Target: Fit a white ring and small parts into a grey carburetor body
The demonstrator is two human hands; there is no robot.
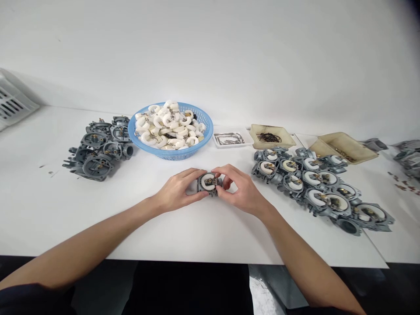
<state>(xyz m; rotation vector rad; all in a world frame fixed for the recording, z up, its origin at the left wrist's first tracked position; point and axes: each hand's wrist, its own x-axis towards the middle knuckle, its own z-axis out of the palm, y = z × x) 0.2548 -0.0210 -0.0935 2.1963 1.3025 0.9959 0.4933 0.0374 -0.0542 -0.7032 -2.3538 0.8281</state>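
Note:
In the middle of the white table lies a grey metal carburetor body [199, 186] with its round bowl opening facing up. A white C-shaped float [207, 187] sits inside that opening. From the left, my left hand [179, 190] grips the carburetor body, thumb at the near side and fingers at the far side. On the other side my right hand [241, 190] has thumb and fingertips closed around the float's hinge end. Whether a small pin is between those fingertips I cannot tell.
Behind stands a blue basket [170, 154] heaped with white floats. Carburetor bodies without floats [98, 151] cluster at left; several with floats [315, 183] fill the right. Along the wall are a clear tray [232, 138] of thin pins, a box [271, 136] of dark rings and another box [348, 146].

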